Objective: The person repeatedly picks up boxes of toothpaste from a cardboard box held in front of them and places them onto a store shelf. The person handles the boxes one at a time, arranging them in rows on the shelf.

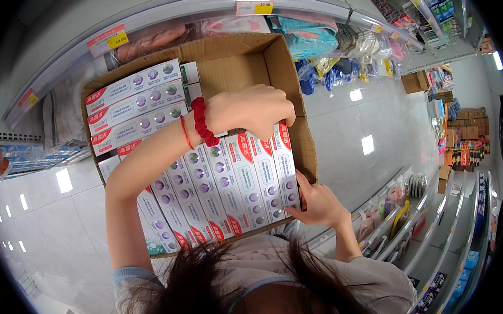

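An open cardboard carton (238, 68) in front of me holds slim white-and-red Colgate toothpaste boxes. Several stand side by side in the near part, and a stack of others (135, 95) lies crosswise at the far left. My left hand (253, 110), with a red scrunchie at the wrist, reaches across the carton. Its curled fingers hold the far end of the rightmost toothpaste box (284, 163). At the near end of that same box, my right hand (320, 202) pinches its side and face by the carton's right wall. Some of its fingers are hidden.
Behind the carton runs a shelf edge (201, 8) with price tags, and bagged towels (305, 35) lie beneath it. Grey floor tiles (352, 122) show to the right. Stocked shelves (408, 225) stand at the lower right, with stacked cartons (469, 124) farther off.
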A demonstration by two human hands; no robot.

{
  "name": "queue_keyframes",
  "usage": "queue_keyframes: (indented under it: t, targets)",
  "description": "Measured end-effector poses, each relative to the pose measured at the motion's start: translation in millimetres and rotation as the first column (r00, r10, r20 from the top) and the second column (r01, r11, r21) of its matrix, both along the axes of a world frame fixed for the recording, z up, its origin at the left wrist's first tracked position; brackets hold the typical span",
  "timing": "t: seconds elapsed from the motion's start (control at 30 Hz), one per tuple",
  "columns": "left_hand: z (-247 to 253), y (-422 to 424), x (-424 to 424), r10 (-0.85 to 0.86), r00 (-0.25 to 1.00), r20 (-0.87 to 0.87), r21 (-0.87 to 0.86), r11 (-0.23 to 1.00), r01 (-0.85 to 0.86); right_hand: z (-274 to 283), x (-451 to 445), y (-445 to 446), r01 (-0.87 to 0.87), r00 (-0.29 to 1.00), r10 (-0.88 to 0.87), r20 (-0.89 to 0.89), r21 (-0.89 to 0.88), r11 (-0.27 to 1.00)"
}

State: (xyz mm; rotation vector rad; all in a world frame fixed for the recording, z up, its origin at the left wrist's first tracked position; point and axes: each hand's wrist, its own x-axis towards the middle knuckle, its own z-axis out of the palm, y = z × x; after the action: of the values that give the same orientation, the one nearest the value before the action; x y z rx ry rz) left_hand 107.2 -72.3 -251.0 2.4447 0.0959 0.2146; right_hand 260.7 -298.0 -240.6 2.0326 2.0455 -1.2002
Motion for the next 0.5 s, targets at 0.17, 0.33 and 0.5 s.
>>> queue_keyframes:
  t: [0.17, 0.33, 0.5]
  targets:
    - [7, -1, -1, -0.015, 0.994, -0.111, -0.020, 1.000, 0.012, 3, 6, 6, -0.089, 0.996, 0.091, 0.022, -0.098, 0.991]
    - [12, 2, -11, -0.067, 0.986, -0.150, -0.076, 0.996, 0.056, 12, 4, 35, -0.158, 0.976, 0.195, 0.095, -0.307, 0.939]
    - [38, 4, -31, -0.078, 0.991, -0.107, -0.038, 0.997, 0.074, 49, 40, 78, -0.310, 0.916, 0.283, -0.284, -0.051, 0.949]
